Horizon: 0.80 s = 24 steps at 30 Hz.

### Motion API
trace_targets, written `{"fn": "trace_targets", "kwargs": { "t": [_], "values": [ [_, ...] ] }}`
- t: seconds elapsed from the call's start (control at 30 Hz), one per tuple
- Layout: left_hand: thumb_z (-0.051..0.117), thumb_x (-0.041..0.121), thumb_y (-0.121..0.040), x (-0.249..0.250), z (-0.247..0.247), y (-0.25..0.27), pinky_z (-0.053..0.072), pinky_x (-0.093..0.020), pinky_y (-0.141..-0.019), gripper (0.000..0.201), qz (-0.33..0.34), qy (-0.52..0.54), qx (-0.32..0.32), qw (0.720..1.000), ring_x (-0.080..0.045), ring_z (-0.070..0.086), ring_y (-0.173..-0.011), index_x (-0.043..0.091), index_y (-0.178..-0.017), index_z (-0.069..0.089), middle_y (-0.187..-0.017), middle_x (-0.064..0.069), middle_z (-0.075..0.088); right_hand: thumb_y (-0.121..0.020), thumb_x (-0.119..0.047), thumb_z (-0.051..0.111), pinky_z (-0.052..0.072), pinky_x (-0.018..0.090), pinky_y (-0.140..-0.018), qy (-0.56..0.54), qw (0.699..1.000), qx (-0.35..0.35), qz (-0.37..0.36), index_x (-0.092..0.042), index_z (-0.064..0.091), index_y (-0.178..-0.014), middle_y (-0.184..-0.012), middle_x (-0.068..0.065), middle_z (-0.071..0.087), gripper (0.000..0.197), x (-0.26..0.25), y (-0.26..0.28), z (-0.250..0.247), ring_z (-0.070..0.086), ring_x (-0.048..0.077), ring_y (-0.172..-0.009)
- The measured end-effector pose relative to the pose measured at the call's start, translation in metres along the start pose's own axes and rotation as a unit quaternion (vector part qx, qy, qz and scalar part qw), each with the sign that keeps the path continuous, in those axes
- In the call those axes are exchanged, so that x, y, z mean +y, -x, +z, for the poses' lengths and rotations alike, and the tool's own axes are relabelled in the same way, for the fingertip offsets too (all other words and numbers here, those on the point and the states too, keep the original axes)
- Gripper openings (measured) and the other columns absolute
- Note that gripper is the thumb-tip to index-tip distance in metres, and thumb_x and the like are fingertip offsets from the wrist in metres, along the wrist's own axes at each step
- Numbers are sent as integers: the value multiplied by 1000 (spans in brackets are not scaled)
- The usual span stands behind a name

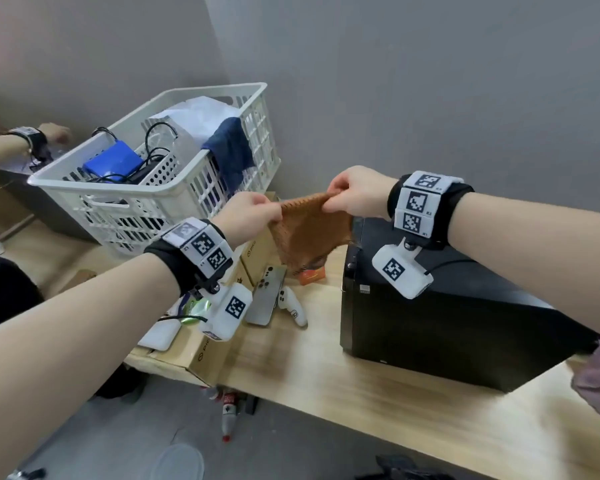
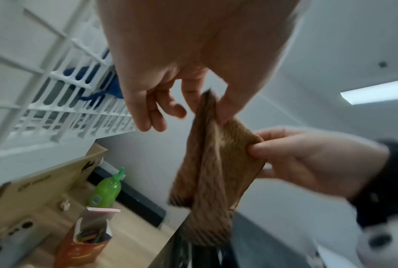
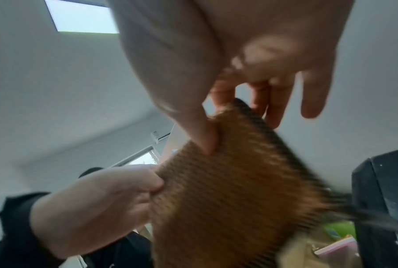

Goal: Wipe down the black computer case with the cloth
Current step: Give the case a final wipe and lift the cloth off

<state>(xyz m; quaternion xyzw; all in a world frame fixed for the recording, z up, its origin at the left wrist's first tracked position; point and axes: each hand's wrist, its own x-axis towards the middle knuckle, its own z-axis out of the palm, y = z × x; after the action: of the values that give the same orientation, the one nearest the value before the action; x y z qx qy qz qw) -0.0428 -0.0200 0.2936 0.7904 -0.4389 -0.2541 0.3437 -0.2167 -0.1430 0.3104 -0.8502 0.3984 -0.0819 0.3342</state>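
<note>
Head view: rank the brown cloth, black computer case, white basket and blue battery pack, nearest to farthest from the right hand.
1. Brown cloth, pinched by the right hand.
2. Black computer case, just below.
3. White basket, leftward.
4. Blue battery pack, inside the basket, farther left.

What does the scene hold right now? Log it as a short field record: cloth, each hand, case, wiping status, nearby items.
cloth: brown ribbed cloth, held up in the air, hanging down beside the case's upper edge
left hand: left hand pinches the cloth's top left corner
right hand: right hand pinches the top right corner
case: black computer case on the wooden table
wiping status: not visibly started; cloth not pressed to the case
nearby: white basket; cardboard boxes
</note>
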Motion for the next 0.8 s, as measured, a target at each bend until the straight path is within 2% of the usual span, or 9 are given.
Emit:
{"fn": "trace_targets", "kwargs": {
  "t": [0.13,0.2,0.27,0.37,0.47,0.57,0.67,0.73,0.8],
  "values": [
    [41,18,-98,13,-18,-3,53,-42,-84,28,-30,303,-48,951,-23,59,-87,6,-115,61,-99,-10,57,-91,-23,68,57,37,-83,-283,958,-40,-4,-13,68,-94,-96,6,69,11,-16,-1,-13,68,21,-93],
    [43,29,-98,13,-23,-4,50,-46,-92,40,-41,328,-107,938,-25,61,-94,9,-131,55,-106,-11,60,-90,-22,71,60,41,-82,-354,935,-3,27,-7,69,-104,-101,11,72,20,-23,-7,-13,71,26,-93],
    [52,23,-98,7,-18,-1,55,-44,-88,34,-64,296,-142,942,-25,68,-92,8,-127,56,-104,-10,69,-85,-25,76,59,48,-84,-363,929,14,73,-6,69,-110,-105,15,73,32,-28,-10,-3,72,33,-94],
    [63,0,-90,-6,-4,2,61,-39,-76,41,-89,286,-102,949,-29,72,-96,-3,-129,52,-115,-18,69,-74,-28,83,57,55,-82,-342,928,-22,146,-5,63,-117,-116,19,67,54,-22,-12,11,69,36,-94],
    [64,-5,-88,-14,-7,1,62,-39,-68,50,-75,320,-31,944,-30,72,-92,9,-133,47,-115,-18,65,-89,-18,70,54,50,-78,-381,892,-136,199,-7,43,-136,-122,22,53,55,-19,-8,12,63,35,-96],
    [62,-7,-89,-12,-22,2,62,-32,-68,34,-32,289,-33,956,-27,70,-90,9,-119,63,-110,-17,67,-85,-3,71,42,59,-102,-393,887,-170,173,-21,30,-150,-152,20,30,79,-18,-14,6,48,41,-128],
    [67,-12,-83,-16,-33,2,61,-27,-72,32,-16,245,-31,969,-26,70,-92,6,-109,67,-109,-17,67,-84,1,71,46,52,-103,-317,920,-194,126,-6,56,-128,-138,17,52,47,-29,-16,6,59,37,-118],
    [73,-10,-78,-25,-36,0,60,-36,-84,44,-19,179,-21,983,-28,70,-99,4,-118,65,-114,-19,67,-79,-8,80,55,40,-93,-163,972,-154,67,-8,68,-109,-113,11,70,32,-39,-16,14,68,26,-101],
    [79,1,-75,-39,-35,-1,60,-40,-88,43,-21,46,-20,999,-25,71,-97,11,-117,70,-110,-12,71,-77,-21,80,59,30,-78,29,993,-114,14,-13,73,-99,-96,4,73,24,-50,-17,32,70,20,-88]
  ]
}}
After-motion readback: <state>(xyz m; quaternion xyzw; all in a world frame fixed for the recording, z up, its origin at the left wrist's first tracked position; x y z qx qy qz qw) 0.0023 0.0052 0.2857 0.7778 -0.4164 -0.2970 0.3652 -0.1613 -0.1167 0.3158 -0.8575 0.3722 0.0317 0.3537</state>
